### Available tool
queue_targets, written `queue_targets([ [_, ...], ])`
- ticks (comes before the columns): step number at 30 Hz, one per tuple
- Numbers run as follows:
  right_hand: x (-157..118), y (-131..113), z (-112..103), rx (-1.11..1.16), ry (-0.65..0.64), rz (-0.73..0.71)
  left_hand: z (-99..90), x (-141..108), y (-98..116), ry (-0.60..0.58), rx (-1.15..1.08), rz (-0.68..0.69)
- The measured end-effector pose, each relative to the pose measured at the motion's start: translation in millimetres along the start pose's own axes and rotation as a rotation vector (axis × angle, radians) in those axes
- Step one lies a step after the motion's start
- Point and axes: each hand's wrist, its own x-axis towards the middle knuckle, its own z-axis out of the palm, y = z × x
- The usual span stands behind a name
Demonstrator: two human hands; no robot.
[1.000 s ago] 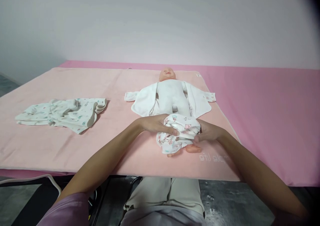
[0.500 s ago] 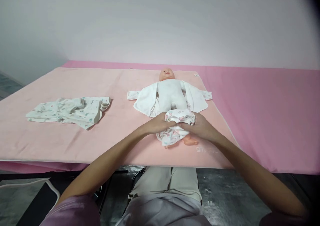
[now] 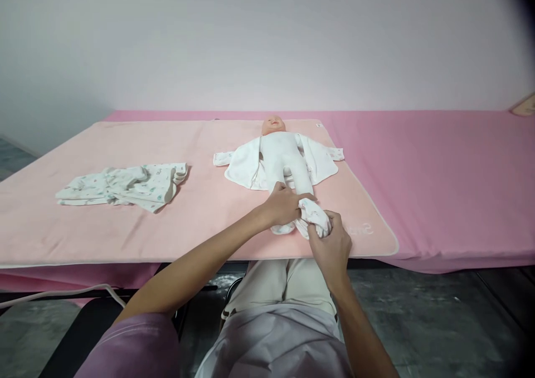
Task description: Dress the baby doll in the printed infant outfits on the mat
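A baby doll (image 3: 281,148) with a white cloth body lies on its back, feet toward me. Beneath it a white baby jacket (image 3: 244,165) is spread open, its sleeves out to both sides. Patterned baby trousers (image 3: 314,215) are bunched around the doll's lower legs, and its feet are hidden. My left hand (image 3: 284,204) is closed at the upper edge of the trousers, over the doll's shins; its grip is partly hidden. My right hand (image 3: 332,244) pinches the bunched trouser leg on the right side.
Folded patterned baby clothes (image 3: 125,185) lie to the left on the peach mat (image 3: 200,238). A pink cover (image 3: 438,188) extends to the right, with a tan object (image 3: 523,106) at its far right edge. A white cable (image 3: 62,293) hangs below the table's left front.
My right hand has moved down and right along the trousers. The left hand has shifted slightly right. The doll's feet are now covered, and its white legs show above my hands.
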Motion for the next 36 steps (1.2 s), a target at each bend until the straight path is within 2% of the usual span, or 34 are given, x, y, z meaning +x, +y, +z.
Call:
queue_targets([
  [5, 8.1, 27.3, -0.9, -0.128, 0.1, -0.141, 7.1, 0.7, 4.9, 0.022, 0.125, 0.011],
  [8, 9.2, 30.6, 0.3, -0.153, 0.12, -0.192, 10.2, -0.1, 6.5, 0.044, 0.177, -0.005],
  [12, 10.1, 26.7, 0.3, -0.075, 0.082, -0.184, 5.0, -2.1, 10.2, 0.025, 0.137, -0.024],
  [16, 16.9, 22.3, -1.1, 0.022, -0.004, -0.063, -0.3, -4.3, 9.1, 0.028, 0.011, -0.031],
  [20, 25.5, 22.2, -2.8, 0.194, -0.105, -0.005, -0.3, -6.8, 1.7, 0.09, -0.161, -0.017],
  [26, 44.6, 16.8, -8.7, 0.565, -0.378, 0.028, -6.3, -14.3, -10.2, 0.175, -0.485, 0.018],
  [30, 67.9, 14.1, -7.0, 0.572, -0.485, -0.024, -8.6, -16.9, -19.8, 0.196, -0.653, 0.058],
  [36, 78.7, 17.0, -3.8, 0.347, -0.584, -0.124, -9.9, -16.7, -28.5, 0.162, -0.785, 0.07],
])
